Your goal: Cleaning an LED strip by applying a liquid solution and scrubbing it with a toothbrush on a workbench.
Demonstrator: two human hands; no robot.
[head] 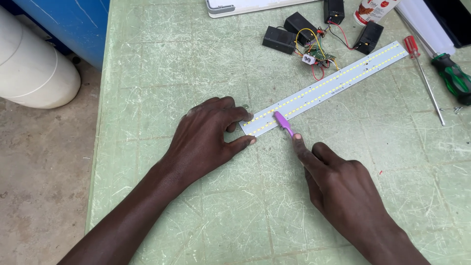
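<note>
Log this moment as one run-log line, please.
left hand: pins end of LED strip | right hand: holds purple tool tip on strip | surface: green table | nearby: screwdrivers, batteries

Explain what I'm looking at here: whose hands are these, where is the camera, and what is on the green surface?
One picture, from a camera worn on a person's head, looking down at their own bare hands. The left hand pins the near end of a long white LED strip board to the scratched green table. The right hand holds a small purple tool with its tip on the board. Further back lie black battery blocks wired to a small circuit board, a red-handled screwdriver and a green-and-black screwdriver handle.
</note>
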